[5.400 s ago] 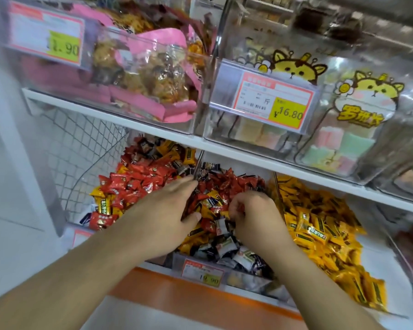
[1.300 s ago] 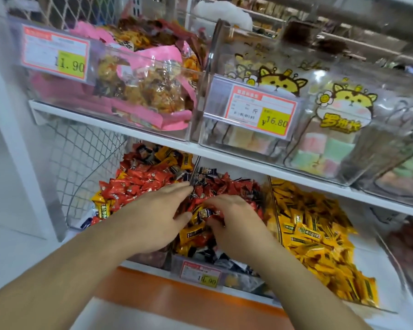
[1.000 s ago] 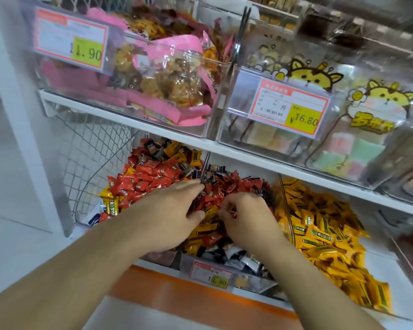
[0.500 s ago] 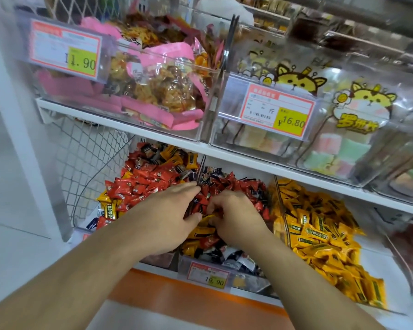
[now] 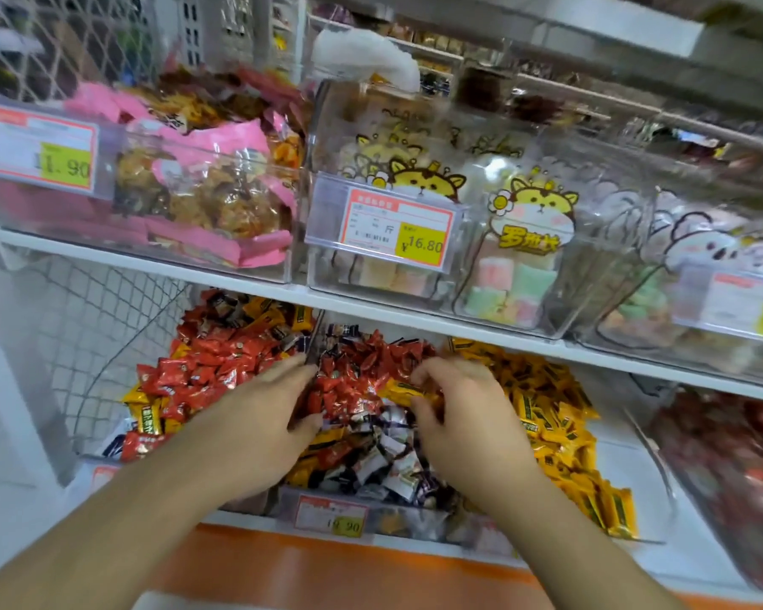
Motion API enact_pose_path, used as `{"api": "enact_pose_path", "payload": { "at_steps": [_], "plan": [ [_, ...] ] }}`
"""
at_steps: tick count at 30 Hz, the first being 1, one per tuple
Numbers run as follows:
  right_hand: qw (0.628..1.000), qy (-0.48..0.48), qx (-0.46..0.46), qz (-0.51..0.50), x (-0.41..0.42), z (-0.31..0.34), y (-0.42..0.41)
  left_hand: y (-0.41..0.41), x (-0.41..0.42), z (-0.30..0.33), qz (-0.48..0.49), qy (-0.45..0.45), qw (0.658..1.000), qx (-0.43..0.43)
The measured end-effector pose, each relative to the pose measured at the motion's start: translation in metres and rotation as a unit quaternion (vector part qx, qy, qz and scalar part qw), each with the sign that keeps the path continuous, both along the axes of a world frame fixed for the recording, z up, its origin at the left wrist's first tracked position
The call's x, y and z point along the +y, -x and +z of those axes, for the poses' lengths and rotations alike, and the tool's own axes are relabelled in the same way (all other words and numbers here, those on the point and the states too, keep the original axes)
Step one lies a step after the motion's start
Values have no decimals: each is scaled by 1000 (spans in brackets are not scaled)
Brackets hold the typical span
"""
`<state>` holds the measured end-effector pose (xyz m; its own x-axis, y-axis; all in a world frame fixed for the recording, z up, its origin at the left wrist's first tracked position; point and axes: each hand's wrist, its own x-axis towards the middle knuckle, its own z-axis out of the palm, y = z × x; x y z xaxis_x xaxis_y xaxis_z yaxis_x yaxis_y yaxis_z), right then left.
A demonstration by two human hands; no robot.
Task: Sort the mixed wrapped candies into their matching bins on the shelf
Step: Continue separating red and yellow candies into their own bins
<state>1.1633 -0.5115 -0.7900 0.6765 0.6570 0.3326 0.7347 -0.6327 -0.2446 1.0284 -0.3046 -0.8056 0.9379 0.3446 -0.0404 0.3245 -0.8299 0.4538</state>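
Wrapped candies (image 5: 362, 416) in red, yellow and black-and-white wrappers lie heaped together in the middle bin (image 5: 415, 521) on the lower shelf (image 5: 283, 561), at about 6 o'clock in the view, as a person reaches in with both bare hands. The left hand (image 5: 256, 424) rests on the pile at its 9 o'clock side, fingers straight and close together, fingertips touching red wrappers at the clear divider (image 5: 313, 341) that separates this bin from the one to its left. The right hand (image 5: 463, 416) sits at the pile's 3 o'clock side, its fingers curled and its grip pinched on a yellow candy (image 5: 404, 389). The bin of mostly red candies (image 5: 212, 372), at 9 o'clock from the hands, also holds some yellow and dark pieces. The bin of yellow candies (image 5: 560, 433) lies at 3 o'clock, just beside the right wrist. A price tag (image 5: 331, 515) fronts the middle bin. On the upper shelf (image 5: 415, 314), at 12 o'clock, stand clear boxes: one with pink snack bags (image 5: 221, 191) at 10 o'clock, and one with cartoon-printed packs of pastel sweets (image 5: 516, 257), fronted by a tag reading 16.80 (image 5: 397, 231). Wire mesh (image 5: 93, 328) closes the shelf at 9 o'clock.
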Motion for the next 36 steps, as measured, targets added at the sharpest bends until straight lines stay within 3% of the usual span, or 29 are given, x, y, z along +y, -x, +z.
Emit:
{"api": "enact_pose_path", "payload": {
  "at_steps": [7, 14, 20, 28, 36],
  "plan": [
    [981, -36, -15, -192, -75, 0, -24, 6, -8, 3, 10, -3, 1000, -4],
    [998, -42, 15, -33, -39, -7, -6, 15, -7, 4, 27, -18, 999, -33],
    [991, 24, 62, 118, 26, -22, 7, 12, -1, -3, 30, -14, 998, -49],
    [985, 112, 59, 120, 66, -48, 8, 8, 6, -2, 20, -22, 998, -57],
    [986, 62, 23, 155, 56, -52, 10, 8, 0, 4, 25, -27, 998, -53]
  ]
}}
